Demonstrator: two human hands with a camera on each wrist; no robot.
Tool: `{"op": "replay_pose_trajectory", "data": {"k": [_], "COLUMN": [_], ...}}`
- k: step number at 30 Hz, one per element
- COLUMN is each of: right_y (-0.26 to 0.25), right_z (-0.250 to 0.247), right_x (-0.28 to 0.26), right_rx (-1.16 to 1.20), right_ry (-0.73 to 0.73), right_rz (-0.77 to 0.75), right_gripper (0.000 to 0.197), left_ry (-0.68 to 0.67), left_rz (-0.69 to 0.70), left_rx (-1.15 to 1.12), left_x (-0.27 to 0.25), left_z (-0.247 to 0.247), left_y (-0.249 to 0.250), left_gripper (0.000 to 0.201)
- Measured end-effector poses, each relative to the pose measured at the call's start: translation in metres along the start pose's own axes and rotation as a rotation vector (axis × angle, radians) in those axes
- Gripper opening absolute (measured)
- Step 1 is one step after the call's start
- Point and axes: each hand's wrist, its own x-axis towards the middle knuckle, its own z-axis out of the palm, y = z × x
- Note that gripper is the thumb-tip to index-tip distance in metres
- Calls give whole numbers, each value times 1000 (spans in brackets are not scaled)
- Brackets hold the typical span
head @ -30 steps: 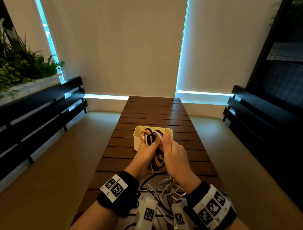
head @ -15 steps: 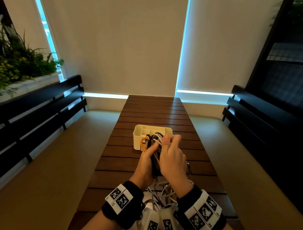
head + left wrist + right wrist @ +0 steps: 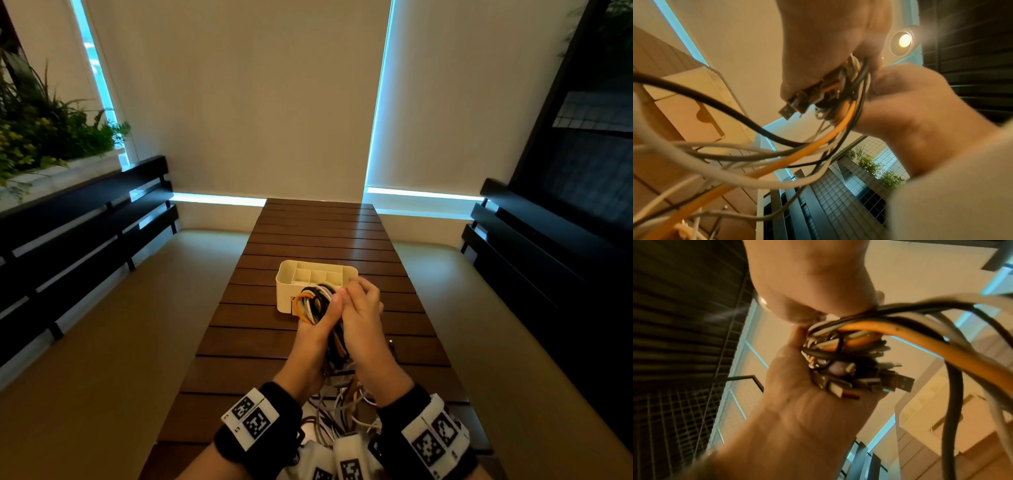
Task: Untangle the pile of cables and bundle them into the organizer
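A looped bundle of orange, white and black cables (image 3: 312, 303) is held upright just in front of the white organizer (image 3: 284, 294). My left hand (image 3: 327, 310) grips the bundle from the left with its thumb across the loops. My right hand (image 3: 356, 291) grips it from the right, fingers curled over the top. In the right wrist view my right hand (image 3: 807, 363) holds the cable bundle (image 3: 840, 340), and USB plugs (image 3: 898, 383) stick out of it. In the left wrist view my left hand (image 3: 873, 84) presses against the same cable bundle (image 3: 838, 91). The organizer's compartments look empty.
Loose white, brown and black cable ends (image 3: 342, 404) trail from the bundle onto the slatted wooden table (image 3: 318, 233) near my wrists. Dark benches (image 3: 85, 222) line both sides, and a planter (image 3: 41, 137) stands at the far left.
The bundle has come down and toward me, out of the organizer's mouth, so its compartments now show. My right fingers have shifted over the top of the loops.
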Motion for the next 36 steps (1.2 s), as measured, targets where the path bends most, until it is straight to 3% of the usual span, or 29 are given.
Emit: {"op": "replay_pose_trajectory", "data": {"k": [3, 5, 7, 13, 16, 20, 22, 24, 26, 28, 30, 31, 32, 34, 35, 36], "right_y": [1, 4, 1, 4, 9, 21, 18, 17, 16, 16, 8, 6, 5, 4, 9, 14], "right_z": [-4, -8, -11, -24, -27, -34, -45, -50, -48, -46, -48, -49, -46, -35, -29, -23], "right_x": [3, 2, 0, 11, 10, 12, 13, 13, 10, 4, -6, -11, -16, -28, -29, -26], "right_rx": [325, 333, 338, 718, 834, 949, 1093, 1011, 698, 413, 290, 241, 153, -41, -58, -1], "right_ry": [-134, -256, -353, -354, -426, -433, -397, -396, -316, -97, 133, 85, -77, -553, -694, -717], "right_rz": [214, 177, 104, 324, 429, 377, 432, 433, 309, 167, 31, 9, 46, 290, 412, 510], "right_gripper": [57, 72, 73, 74, 53, 84, 77, 68, 45, 15, 20, 29, 44, 82, 93, 101], "left_ry": [-44, -86, -121, -218, -270, -320, -307, -290, -263, -239, -194, -157, -118, -37, -13, -7], "left_rz": [19, 26, 22, 35, 88, 135, 125, 135, 190, 269, 294, 304, 319, 358, 371, 378], "left_rx": [48, 116, 192, 302, 403, 420, 293, 175, 171, 230, 243, 244, 248, 272, 286, 300], "left_x": [3, 5, 6, 5, 2, 2, 4, 5, 7, 10, 13, 15, 16, 17, 17, 17], "left_z": [-5, -9, -10, -10, -2, -4, -9, -9, -7, -6, -8, -8, -8, -6, -4, -3], "left_y": [4, 8, 11, 18, 25, 36, 44, 54, 60, 62, 62, 60, 59, 56, 54, 53], "left_gripper": [52, 46, 40, 38, 29, 23, 19, 12, 11, 18, 22, 24, 25, 25, 26, 28]}}
